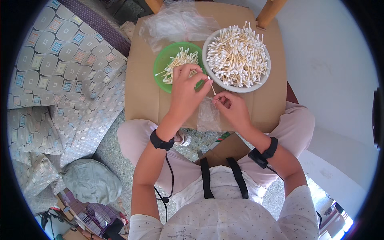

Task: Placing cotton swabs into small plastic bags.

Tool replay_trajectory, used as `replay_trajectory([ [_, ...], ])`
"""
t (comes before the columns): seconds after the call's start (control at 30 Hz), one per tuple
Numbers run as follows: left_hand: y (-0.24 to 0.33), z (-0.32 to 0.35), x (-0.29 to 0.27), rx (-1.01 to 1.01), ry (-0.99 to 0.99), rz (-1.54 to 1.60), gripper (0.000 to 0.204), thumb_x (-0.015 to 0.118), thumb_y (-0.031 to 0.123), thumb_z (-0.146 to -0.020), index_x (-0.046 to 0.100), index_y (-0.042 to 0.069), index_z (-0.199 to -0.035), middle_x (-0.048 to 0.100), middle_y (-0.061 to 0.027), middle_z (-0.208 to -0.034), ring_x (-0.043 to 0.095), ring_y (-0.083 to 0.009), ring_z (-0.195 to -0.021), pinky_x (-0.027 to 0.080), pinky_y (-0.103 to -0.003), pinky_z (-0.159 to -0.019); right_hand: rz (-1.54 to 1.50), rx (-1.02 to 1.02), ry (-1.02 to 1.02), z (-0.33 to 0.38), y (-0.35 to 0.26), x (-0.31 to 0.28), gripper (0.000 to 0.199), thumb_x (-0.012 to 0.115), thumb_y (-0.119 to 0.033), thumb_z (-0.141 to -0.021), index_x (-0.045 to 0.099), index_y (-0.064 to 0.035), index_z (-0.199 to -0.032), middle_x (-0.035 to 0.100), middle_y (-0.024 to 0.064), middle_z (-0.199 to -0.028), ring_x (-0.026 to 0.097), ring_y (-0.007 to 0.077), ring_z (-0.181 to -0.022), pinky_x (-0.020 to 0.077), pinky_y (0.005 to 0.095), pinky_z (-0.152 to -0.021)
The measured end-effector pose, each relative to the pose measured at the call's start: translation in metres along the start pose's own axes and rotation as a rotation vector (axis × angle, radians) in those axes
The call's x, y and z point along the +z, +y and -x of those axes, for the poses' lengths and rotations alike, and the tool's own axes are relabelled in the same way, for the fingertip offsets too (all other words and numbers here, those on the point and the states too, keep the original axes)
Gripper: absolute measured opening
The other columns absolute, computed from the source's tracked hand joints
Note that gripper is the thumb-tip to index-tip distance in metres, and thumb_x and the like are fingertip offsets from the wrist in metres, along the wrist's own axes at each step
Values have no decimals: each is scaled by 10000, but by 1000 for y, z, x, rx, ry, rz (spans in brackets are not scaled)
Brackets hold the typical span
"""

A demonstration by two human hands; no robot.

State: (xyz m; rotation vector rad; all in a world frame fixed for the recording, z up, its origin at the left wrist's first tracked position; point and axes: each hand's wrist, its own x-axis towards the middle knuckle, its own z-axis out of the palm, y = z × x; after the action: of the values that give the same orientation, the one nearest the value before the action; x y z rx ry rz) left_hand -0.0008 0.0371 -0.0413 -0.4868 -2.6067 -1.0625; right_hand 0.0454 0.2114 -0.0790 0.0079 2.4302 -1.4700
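Observation:
My left hand (185, 89) is over the right edge of a green bowl (159, 64) with cotton swabs in it. Between its thumb and index finger is the upper end of a cotton swab (213, 88), which slants down toward my right hand (233, 109). The right thumb and index finger are pinched together at the top of a small clear plastic bag (209, 116), close to the swab's lower tip. That bag hangs near the front edge of the cardboard surface (156, 106). Whether the right fingers also touch the swab is unclear.
A larger pale bowl (227, 88), heaped with cotton swabs (238, 56), stands right of the green one. Behind them lie clear plastic bags (176, 24). Patterned fabric (76, 64) covers furniture at left, and a white wall (328, 64) rises at right.

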Motion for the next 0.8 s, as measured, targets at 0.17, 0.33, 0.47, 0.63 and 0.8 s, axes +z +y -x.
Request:
replay_trajectory([
  [0.17,0,-5,-15,13,25,112,120,724,101,-743,643,57,-820,565,-40,-1006,472,-249,-989,389,-356,-847,-267,-125,66,9,-14,3,195,662,-102,-822,616,-7,-986,655,93,-865,639,194,-757,502,290,-722],
  [0.33,11,-9,-46,38,-47,206,100,718,87,-743,649,65,-811,574,-44,-1005,492,-232,-998,405,-350,-833,-248,-285,110,18,-27,1,204,664,-64,-823,592,-11,-1006,660,99,-932,654,187,-861,500,293,-789],
  [0.47,17,-9,-50,124,-106,210,77,710,67,-741,660,68,-799,571,-44,-1004,505,-218,-1005,413,-346,-829,-312,-271,171,20,-38,-4,284,678,-44,-812,566,-24,-1072,657,100,-945,651,184,-911,497,307,-818],
  [0.63,10,-8,-45,75,16,244,93,727,82,-721,664,94,-788,584,-9,-998,479,-230,-1014,418,-340,-809,-293,-326,198,10,-41,-18,330,684,-41,-807,555,-26,-1110,658,87,-948,649,188,-912,495,317,-827],
  [0.8,15,-9,-46,68,27,243,100,726,77,-719,672,97,-800,586,-16,-974,494,-235,-1013,420,-357,-840,-241,-376,175,10,-45,-23,380,703,-45,-792,556,-30,-1142,661,83,-956,647,205,-914,493,324,-832],
])
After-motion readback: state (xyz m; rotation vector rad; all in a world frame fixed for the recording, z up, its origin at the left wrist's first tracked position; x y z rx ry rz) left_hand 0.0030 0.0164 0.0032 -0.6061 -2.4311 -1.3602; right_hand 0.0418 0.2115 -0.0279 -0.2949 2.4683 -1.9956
